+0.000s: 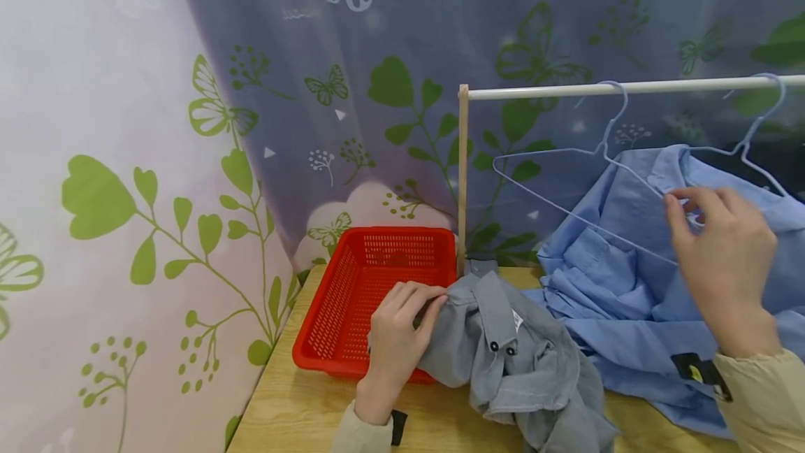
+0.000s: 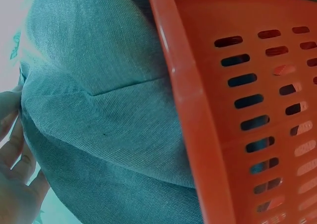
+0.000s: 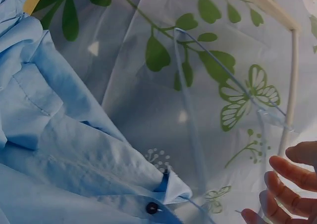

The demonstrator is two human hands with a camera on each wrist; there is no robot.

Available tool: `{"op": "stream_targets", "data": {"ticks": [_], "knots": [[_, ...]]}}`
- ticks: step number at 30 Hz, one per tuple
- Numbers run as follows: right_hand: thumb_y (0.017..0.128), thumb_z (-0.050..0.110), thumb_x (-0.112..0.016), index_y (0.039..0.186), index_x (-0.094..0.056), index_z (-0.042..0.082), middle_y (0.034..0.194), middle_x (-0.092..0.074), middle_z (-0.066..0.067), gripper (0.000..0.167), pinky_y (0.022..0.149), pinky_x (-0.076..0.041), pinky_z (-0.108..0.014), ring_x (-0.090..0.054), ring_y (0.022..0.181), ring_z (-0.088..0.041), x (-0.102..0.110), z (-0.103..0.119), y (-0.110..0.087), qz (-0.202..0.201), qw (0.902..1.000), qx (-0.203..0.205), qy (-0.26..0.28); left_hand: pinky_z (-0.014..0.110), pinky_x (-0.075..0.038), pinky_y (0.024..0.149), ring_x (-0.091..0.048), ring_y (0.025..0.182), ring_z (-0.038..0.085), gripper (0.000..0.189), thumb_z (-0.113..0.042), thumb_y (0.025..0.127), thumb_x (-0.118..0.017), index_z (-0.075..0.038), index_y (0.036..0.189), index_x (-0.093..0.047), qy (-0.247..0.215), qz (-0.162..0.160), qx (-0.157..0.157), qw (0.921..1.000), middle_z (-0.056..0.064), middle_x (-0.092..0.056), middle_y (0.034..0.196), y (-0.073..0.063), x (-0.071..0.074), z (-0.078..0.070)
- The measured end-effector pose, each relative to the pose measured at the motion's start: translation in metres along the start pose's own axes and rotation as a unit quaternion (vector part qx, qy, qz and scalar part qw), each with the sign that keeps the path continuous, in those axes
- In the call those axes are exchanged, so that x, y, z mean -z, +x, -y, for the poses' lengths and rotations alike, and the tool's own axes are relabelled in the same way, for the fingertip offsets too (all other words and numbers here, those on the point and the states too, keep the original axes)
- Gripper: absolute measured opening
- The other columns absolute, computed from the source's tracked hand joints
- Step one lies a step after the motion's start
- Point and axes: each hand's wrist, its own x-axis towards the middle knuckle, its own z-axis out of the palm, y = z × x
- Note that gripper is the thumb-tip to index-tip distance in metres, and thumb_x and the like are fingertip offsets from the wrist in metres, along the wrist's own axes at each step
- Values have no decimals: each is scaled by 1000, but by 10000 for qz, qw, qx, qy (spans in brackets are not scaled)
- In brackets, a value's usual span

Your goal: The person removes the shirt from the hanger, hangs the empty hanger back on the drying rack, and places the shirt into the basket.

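A grey shirt (image 1: 528,369) with dark buttons lies bunched on the table. My left hand (image 1: 402,327) pinches its edge near the collar, beside the basket; in the left wrist view the grey cloth (image 2: 99,110) fills much of the picture, with fingers at the left edge. My right hand (image 1: 723,257) pinches the right arm of a bare light-blue wire hanger (image 1: 566,212), whose hook sits over the rail. Part of the hanger is hidden behind this hand. In the right wrist view my fingers (image 3: 282,194) show at the lower right near the hanger wire.
A red plastic basket (image 1: 321,299) stands left of the grey shirt. The white rail (image 1: 534,91) rests on a wooden post (image 1: 462,180). A blue shirt (image 1: 635,229) hangs on a second hanger (image 1: 751,131), its lower part spread on the wooden table (image 1: 283,411).
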Motion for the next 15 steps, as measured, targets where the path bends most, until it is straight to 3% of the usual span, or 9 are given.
{"op": "stream_targets", "data": {"ticks": [8, 15], "knots": [[99, 13, -65, 105, -69, -8, 93, -63, -27, 22, 70, -40, -60, -56, 84, -48, 12, 20, -7, -395, 9965, 573, 470, 21, -54, 72, -65, 79, 13, 10, -12, 88, -79, -15, 98, -77, -15, 60, -18, 10000, -3, -71, 90, -2, -4, 1], [92, 8, -71, 103, -72, -4, 91, -67, -22, 17, 70, -41, -50, -59, 82, -41, 10, 41, -31, -41, 9917, 892, 921, 19, -53, 72, -64, 79, 11, 8, -14, 90, -78, -16, 98, -76, -116, 272, -16, 9996, -5, -70, 90, -7, -18, -10]]}}
